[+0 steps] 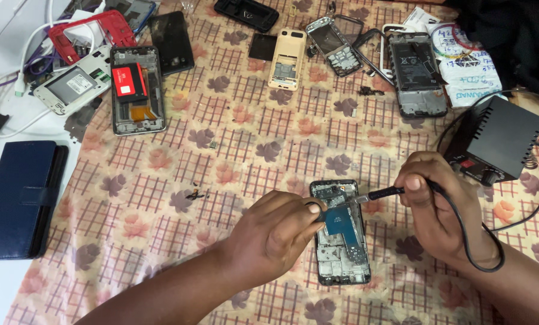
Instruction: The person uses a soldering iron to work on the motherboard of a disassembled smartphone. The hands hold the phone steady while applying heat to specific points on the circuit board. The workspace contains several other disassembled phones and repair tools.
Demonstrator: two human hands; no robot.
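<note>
Head view puts your left hand point(278, 232) nearest, fingers pinched on a blue circuit board point(336, 222) lifted off the opened phone point(340, 253) that lies on the flowered cloth point(233, 156). Your right hand point(438, 204) is closed around a soldering iron point(381, 194), its tip resting at the phone's upper end, just above the board. Beyond it, to the right, sits a black soldering station point(501, 139). Farther off lie other stripped phones, one with a red battery point(129, 82), and a dark blue case point(19, 195) at left.
</note>
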